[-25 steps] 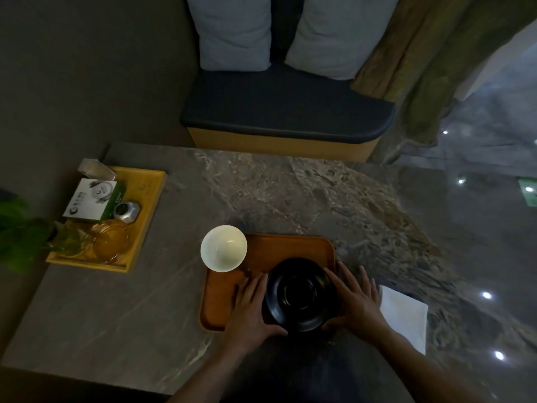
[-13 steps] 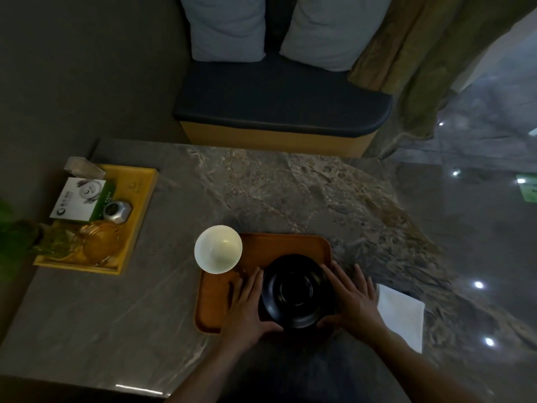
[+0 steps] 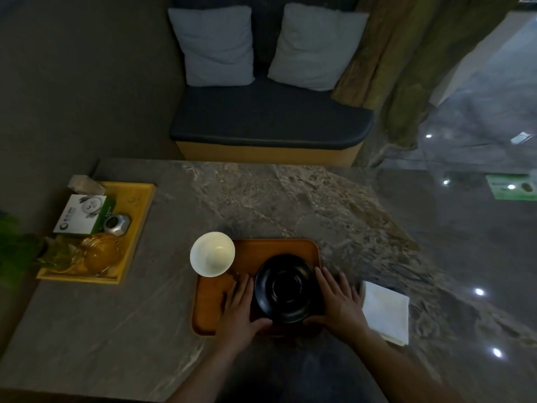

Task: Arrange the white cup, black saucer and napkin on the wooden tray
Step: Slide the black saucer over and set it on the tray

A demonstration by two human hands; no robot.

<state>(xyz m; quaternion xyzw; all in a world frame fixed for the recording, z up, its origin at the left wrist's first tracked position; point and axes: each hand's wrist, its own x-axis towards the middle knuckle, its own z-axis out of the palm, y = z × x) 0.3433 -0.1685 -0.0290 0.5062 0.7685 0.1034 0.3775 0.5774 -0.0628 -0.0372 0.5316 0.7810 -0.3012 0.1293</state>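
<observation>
Hands frame the black saucer [image 3: 289, 287] from both sides: the left hand [image 3: 239, 311] lies flat on the wooden tray [image 3: 213, 301] against the saucer's left rim, the right hand [image 3: 338, 301] against its right rim, thumbs curling in under the near edge. Both grips are spread, fingers extended, cradling the saucer rather than pinching it; whether it is lifted or resting on the tray cannot be told in this dim light. The saucer sits over the right half of the tray.

The white cup [image 3: 212, 254] stands at the tray's far left corner, overhanging the rim, just beyond the left hand's fingertips. The napkin [image 3: 385, 311] lies on the marble surface [image 3: 290, 199] off the tray, just right of the right hand, its long fold running away from the person.

So the likely split is plain: the left hand is nearer the cup, the right hand nearer the napkin, and each has only to reach outward from the saucer.
</observation>
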